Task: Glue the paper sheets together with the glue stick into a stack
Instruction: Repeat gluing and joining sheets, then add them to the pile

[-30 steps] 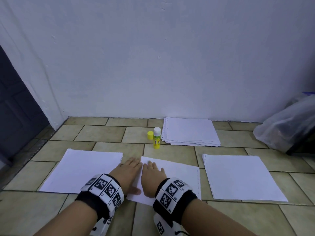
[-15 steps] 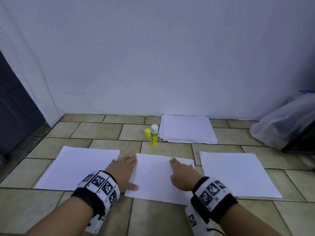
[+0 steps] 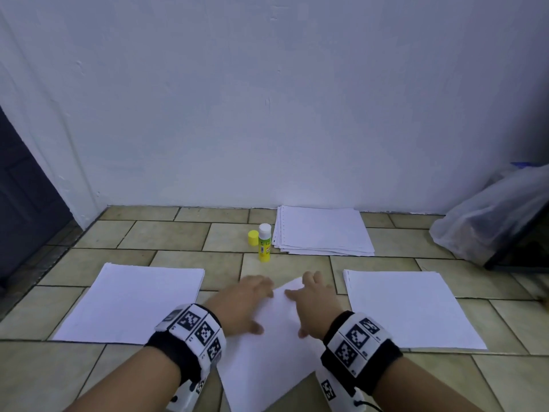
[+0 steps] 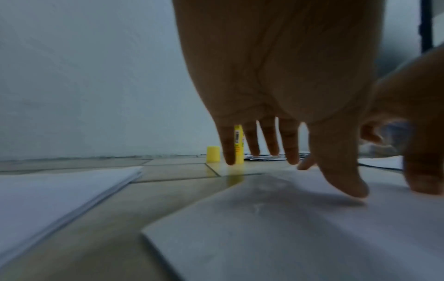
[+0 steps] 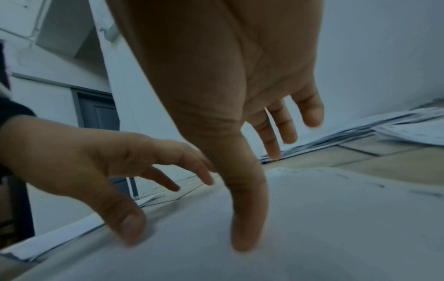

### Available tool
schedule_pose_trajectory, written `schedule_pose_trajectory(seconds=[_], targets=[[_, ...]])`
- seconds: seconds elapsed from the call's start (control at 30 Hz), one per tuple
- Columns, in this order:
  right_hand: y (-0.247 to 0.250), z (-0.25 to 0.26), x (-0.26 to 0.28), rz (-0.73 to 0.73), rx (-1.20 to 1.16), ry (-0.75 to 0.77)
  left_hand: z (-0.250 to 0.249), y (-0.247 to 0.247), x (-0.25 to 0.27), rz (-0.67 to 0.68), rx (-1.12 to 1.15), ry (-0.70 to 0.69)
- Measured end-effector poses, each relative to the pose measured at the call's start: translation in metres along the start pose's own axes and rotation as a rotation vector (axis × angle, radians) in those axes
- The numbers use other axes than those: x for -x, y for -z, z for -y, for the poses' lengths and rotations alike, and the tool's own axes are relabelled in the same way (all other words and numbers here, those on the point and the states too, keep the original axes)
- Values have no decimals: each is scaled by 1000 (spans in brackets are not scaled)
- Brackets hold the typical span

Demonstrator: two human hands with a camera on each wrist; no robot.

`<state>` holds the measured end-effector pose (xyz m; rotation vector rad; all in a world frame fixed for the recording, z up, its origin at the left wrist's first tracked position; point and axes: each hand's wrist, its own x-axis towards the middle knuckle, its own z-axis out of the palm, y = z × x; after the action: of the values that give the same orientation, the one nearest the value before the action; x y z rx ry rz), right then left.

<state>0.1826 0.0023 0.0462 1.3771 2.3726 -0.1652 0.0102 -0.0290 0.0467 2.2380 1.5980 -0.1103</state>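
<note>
- The glue stick (image 3: 264, 242) stands uncapped on the tiled floor (image 3: 166, 237); its yellow cap (image 3: 253, 237) is just left of it, a paper pile (image 3: 322, 230) just right
- Nearer than the glue stick, a skewed sheet (image 3: 267, 352) lies under the left hand (image 3: 242, 301) and right hand (image 3: 315, 301), fingers spread flat, gripping nothing
- Paper stacks (image 3: 130, 301) flank it; the sheet's near corner is cut off
- A plastic bag (image 3: 490, 218) lies far right; its contents are unclear
</note>
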Motion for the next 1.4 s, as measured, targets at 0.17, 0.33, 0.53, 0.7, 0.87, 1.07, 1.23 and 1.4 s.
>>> schedule_pose_trajectory(seconds=[0.17,0.33,0.53,0.7,0.87,1.07,1.23,1.4], targets=[[0,23,-10,-13,-71,39,-5,-7,-3,32,-67,22],[-5,41,-20,23,-240,59,-6,-2,-4,-39,-170,141],[3,37,-20,85,-264,130,7,-9,3,39,-74,149],[-1,1,-5,82,-379,78,5,-7,4,69,-137,147],[-9,-34,14,66,-377,34,8,-8,2,81,-161,150],[-6,-20,20,-17,-295,-26,-3,0,1,104,-292,217],[-14,3,29,43,-205,49,5,7,4,136,-150,249],[-14,-3,20,3,-157,104,12,7,12,111,-167,195]])
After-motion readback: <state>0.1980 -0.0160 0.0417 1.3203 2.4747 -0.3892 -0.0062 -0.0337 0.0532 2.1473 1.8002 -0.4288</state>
